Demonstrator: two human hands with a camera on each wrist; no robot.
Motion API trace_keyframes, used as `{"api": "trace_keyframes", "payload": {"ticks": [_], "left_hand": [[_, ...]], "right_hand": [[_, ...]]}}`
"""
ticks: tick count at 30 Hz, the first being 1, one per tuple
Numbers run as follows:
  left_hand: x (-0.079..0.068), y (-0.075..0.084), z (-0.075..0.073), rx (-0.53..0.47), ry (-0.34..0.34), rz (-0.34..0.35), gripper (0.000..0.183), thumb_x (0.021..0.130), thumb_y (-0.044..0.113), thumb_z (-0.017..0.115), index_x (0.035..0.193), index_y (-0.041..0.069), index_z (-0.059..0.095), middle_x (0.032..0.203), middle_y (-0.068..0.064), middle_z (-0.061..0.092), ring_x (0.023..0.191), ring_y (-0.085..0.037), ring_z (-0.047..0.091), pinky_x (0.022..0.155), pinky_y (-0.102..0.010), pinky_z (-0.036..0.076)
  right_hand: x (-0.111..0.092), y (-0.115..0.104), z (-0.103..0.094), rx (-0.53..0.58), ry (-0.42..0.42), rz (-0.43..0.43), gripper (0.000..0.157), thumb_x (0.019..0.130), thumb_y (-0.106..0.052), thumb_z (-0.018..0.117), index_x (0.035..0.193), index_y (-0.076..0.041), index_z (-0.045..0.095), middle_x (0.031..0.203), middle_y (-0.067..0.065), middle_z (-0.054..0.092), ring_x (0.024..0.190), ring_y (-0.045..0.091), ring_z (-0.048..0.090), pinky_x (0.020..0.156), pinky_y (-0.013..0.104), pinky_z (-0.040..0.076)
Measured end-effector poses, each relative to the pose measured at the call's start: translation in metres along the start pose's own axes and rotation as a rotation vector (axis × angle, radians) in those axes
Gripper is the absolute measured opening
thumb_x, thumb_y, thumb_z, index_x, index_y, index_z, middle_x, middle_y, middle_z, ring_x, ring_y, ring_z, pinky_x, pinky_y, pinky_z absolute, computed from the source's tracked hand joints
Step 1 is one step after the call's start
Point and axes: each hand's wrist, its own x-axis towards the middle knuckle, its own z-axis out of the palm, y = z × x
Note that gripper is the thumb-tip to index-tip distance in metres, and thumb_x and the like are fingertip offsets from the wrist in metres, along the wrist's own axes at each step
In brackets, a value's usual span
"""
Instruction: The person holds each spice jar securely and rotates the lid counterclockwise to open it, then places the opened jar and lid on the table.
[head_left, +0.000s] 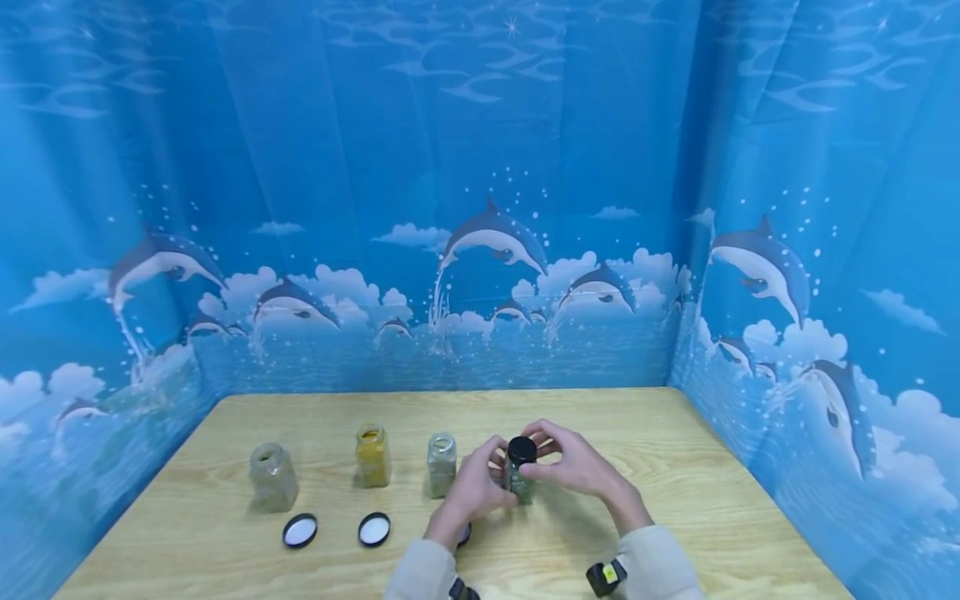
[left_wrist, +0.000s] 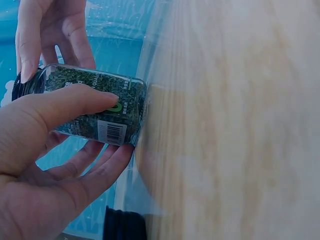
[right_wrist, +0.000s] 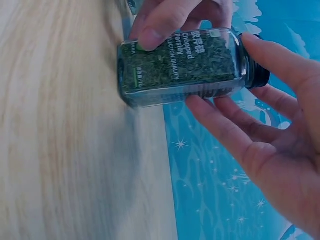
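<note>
A glass jar of chopped parsley point(head_left: 521, 487) with a black lid point(head_left: 522, 450) stands upright between both hands, its base at or just above the tabletop. My left hand point(head_left: 474, 485) grips the jar's body, the thumb across the label point(left_wrist: 112, 131) and the fingers on the opposite side. On the other side, my right hand point(head_left: 573, 462) holds the lid and neck between thumb and fingers, as the right wrist view shows with the parsley jar point(right_wrist: 210, 60). The lid appears seated on the jar's mouth.
Left of the hands stand three uncapped jars: a pale one point(head_left: 442, 471), a yellow-filled one point(head_left: 372, 460) and a greyish one point(head_left: 274, 482). Two black-rimmed lids point(head_left: 373, 529) lie white side up in front of them; another lid point(head_left: 465, 535) is partly hidden by the left wrist.
</note>
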Motion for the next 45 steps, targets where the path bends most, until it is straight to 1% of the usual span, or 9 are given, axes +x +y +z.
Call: {"api": "trace_keyframes", "payload": {"ticks": [4, 11, 19, 23, 28, 31, 36, 41, 45], "left_hand": [[-0.001, 0.001, -0.001, -0.002, 0.002, 0.013, 0.061, 0.060, -0.014, 0.083, 0.110, 0.011, 0.060, 0.097, -0.011, 0.066, 0.091, -0.030, 0.075, 0.080, -0.040, 0.066], [-0.001, 0.001, -0.003, -0.015, -0.017, 0.005, 0.061, 0.060, -0.015, 0.083, 0.111, 0.010, 0.060, 0.100, -0.013, 0.065, 0.095, -0.036, 0.075, 0.083, -0.042, 0.066], [0.001, 0.000, -0.006, -0.059, -0.031, -0.020, 0.057, 0.061, -0.014, 0.085, 0.108, 0.008, 0.062, 0.102, -0.014, 0.068, 0.096, -0.036, 0.075, 0.083, -0.042, 0.067], [0.001, 0.000, -0.007, -0.065, -0.034, -0.033, 0.057, 0.061, -0.015, 0.085, 0.109, 0.008, 0.063, 0.102, -0.015, 0.069, 0.096, -0.035, 0.076, 0.082, -0.041, 0.067], [0.002, 0.000, -0.006, -0.035, -0.032, -0.056, 0.058, 0.062, -0.013, 0.087, 0.109, 0.010, 0.063, 0.104, -0.014, 0.070, 0.097, -0.034, 0.075, 0.083, -0.043, 0.066], [0.002, 0.001, -0.005, -0.006, -0.024, -0.046, 0.058, 0.061, -0.012, 0.087, 0.109, 0.011, 0.063, 0.103, -0.014, 0.070, 0.096, -0.034, 0.075, 0.082, -0.043, 0.066], [0.001, 0.003, -0.003, 0.035, -0.002, -0.020, 0.058, 0.059, -0.011, 0.087, 0.106, 0.011, 0.062, 0.097, -0.011, 0.069, 0.090, -0.029, 0.075, 0.078, -0.039, 0.066], [0.001, 0.003, -0.003, 0.044, 0.007, -0.010, 0.057, 0.059, -0.010, 0.087, 0.106, 0.011, 0.062, 0.094, -0.009, 0.069, 0.087, -0.027, 0.075, 0.076, -0.035, 0.066], [0.002, 0.002, -0.003, 0.047, 0.004, -0.016, 0.057, 0.060, -0.009, 0.087, 0.107, 0.011, 0.062, 0.094, -0.008, 0.068, 0.088, -0.027, 0.075, 0.077, -0.035, 0.066]], "right_hand": [[0.000, 0.003, 0.002, 0.008, 0.012, -0.025, 0.044, 0.091, -0.027, 0.079, 0.127, -0.009, 0.062, 0.118, 0.014, 0.070, 0.111, 0.026, 0.065, 0.102, 0.054, 0.055], [0.003, 0.004, 0.006, -0.016, 0.048, -0.013, 0.040, 0.091, -0.035, 0.078, 0.123, -0.014, 0.064, 0.112, 0.008, 0.072, 0.105, 0.019, 0.066, 0.101, 0.052, 0.057], [0.004, 0.002, 0.008, -0.023, 0.059, -0.097, 0.037, 0.093, -0.027, 0.076, 0.123, -0.009, 0.066, 0.106, 0.008, 0.073, 0.100, 0.020, 0.067, 0.097, 0.051, 0.059], [0.002, 0.002, 0.007, -0.027, 0.040, -0.135, 0.041, 0.095, -0.023, 0.073, 0.130, -0.003, 0.064, 0.114, 0.013, 0.073, 0.101, 0.024, 0.068, 0.097, 0.051, 0.058], [-0.002, 0.000, 0.003, -0.045, -0.030, -0.165, 0.044, 0.100, -0.017, 0.065, 0.140, 0.002, 0.057, 0.132, 0.021, 0.067, 0.112, 0.032, 0.066, 0.101, 0.052, 0.057], [-0.003, -0.001, 0.001, -0.051, -0.058, -0.127, 0.048, 0.101, -0.019, 0.064, 0.144, -0.001, 0.054, 0.135, 0.020, 0.065, 0.117, 0.035, 0.064, 0.104, 0.058, 0.054], [0.001, -0.003, 0.005, -0.059, -0.018, -0.033, 0.050, 0.096, -0.033, 0.072, 0.136, -0.008, 0.056, 0.121, 0.012, 0.069, 0.114, 0.030, 0.064, 0.104, 0.062, 0.052], [0.004, -0.002, 0.010, -0.073, 0.037, -0.015, 0.042, 0.092, -0.032, 0.078, 0.121, -0.010, 0.057, 0.111, 0.008, 0.069, 0.108, 0.024, 0.065, 0.102, 0.054, 0.055], [0.004, 0.001, 0.010, -0.066, 0.033, -0.049, 0.040, 0.093, -0.025, 0.076, 0.124, -0.007, 0.059, 0.115, 0.009, 0.069, 0.109, 0.025, 0.065, 0.101, 0.048, 0.057]]}}
